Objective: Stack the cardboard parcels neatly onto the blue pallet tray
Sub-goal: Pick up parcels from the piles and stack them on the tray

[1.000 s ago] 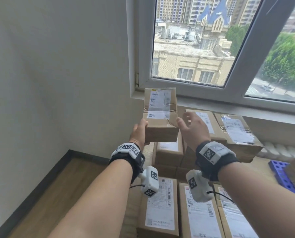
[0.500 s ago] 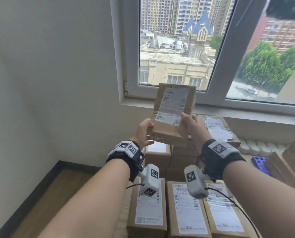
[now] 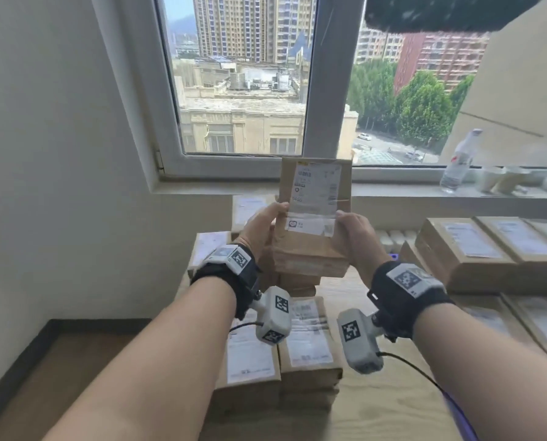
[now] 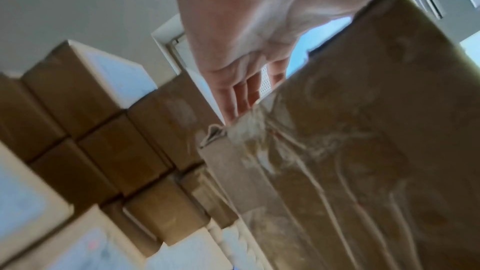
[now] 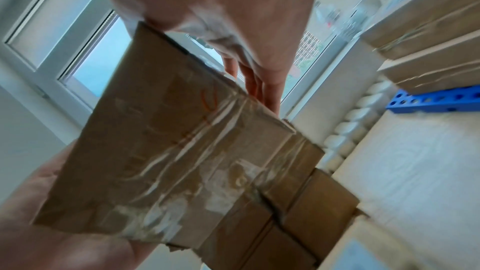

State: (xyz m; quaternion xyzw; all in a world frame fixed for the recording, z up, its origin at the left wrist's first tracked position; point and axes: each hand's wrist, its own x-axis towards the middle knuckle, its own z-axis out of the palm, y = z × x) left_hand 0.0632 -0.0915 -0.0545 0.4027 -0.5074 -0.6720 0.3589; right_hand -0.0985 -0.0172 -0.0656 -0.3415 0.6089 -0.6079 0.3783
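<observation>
One parcel [image 3: 313, 218] is up in the air, gripped from both sides: left hand [image 3: 261, 232] with fingers wrapped along its left edge, right hand [image 3: 354, 237] thumb on the label, fingers pressed together underneath. It hangs above the stepped stack [image 3: 284, 345] at the near left. Another row of boxes [image 3: 488, 249] sits at the right. The blue pallet tray [image 5: 428, 101] barely peeks out beyond. Plenty is stacked, I'd judge; this one still needs placing.
</observation>
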